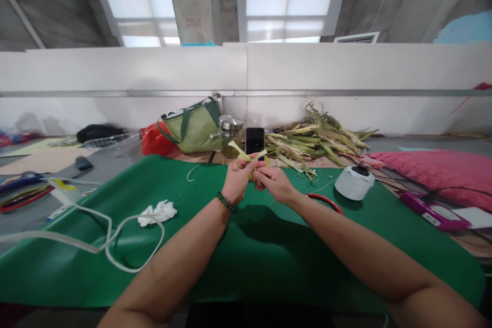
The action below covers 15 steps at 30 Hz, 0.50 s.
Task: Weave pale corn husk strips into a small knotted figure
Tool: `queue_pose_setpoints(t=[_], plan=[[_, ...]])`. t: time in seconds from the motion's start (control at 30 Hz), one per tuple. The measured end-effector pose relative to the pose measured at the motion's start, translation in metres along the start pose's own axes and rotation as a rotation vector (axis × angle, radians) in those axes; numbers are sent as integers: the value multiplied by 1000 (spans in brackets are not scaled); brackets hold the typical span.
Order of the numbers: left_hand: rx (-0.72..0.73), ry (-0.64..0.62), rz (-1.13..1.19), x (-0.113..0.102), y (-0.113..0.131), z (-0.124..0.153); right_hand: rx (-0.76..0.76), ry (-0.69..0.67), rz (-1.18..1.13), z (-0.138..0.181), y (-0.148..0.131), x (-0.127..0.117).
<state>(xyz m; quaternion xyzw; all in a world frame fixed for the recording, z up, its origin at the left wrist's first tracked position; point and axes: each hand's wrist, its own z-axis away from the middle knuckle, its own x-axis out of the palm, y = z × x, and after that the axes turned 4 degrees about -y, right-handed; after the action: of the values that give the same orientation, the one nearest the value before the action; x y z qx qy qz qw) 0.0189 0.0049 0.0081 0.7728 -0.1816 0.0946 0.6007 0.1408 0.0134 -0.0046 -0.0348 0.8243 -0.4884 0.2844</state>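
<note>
My left hand (237, 178), with a dark green bead bracelet at the wrist, is closed in a pinch on pale yellow-green leaf strips (239, 150). The strips cross and stick out above the fingers. Right beside it, my right hand (274, 180) is closed too, its fingertips meeting the left ones on the same strips. A bit of yellow shows between the hands, partly hidden by fingers. Just behind them a dark phone (254, 139) stands upright. Near my right forearm lie red-handled scissors (326, 201), partly covered by the arm.
A green mat (200, 277) covers the table. At the back are a green bag (200, 128), a glass jar (229, 136) and a heap of leafy stalks (321, 136). A white spool (354, 183) stands right; a white cable (92, 246) and crumpled tissue (158, 212) lie left.
</note>
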Motion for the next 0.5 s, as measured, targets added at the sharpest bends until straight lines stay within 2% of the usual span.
queue_pose_setpoints(t=[0.23,0.4,0.5], plan=[[72,136,19,3,0,-1,-100,101,340,7,-5,10],[147,97,-117,-4,2,-4,-122,66,569,8,-13,-5],[199,30,-260,-4,2,-3,-227,294,641,11,-20,-17]])
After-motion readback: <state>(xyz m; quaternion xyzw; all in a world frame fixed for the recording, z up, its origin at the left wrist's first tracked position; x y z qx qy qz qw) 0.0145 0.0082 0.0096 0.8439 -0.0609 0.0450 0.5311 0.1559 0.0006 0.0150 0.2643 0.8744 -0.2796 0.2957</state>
